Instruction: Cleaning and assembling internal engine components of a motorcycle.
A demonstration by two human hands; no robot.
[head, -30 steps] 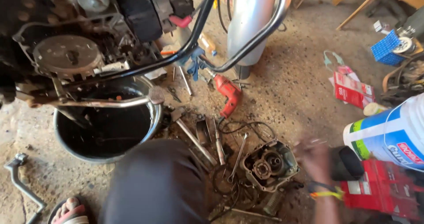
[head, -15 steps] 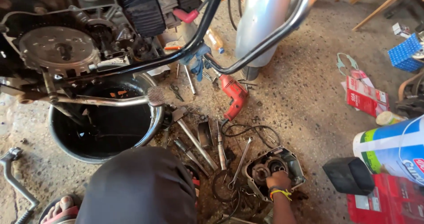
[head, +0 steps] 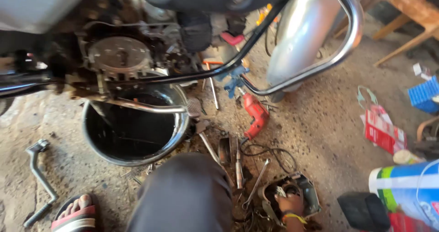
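Right hand [head: 289, 205], yellow band at the wrist, reaches into the grey engine cover [head: 292, 196] lying on the dirt floor [head: 320, 122] near the bottom edge; fingers are inside the housing, grip cannot tell. Left hand not seen. Best done steadying the cover and keeping grit out while working inside it. Wrenches [head: 256, 181] and a red drill [head: 254, 115] lie just beside, black oil basin [head: 132, 131] under the motorcycle engine [head: 119, 58]. Rough, oily workshop ground, cluttered.
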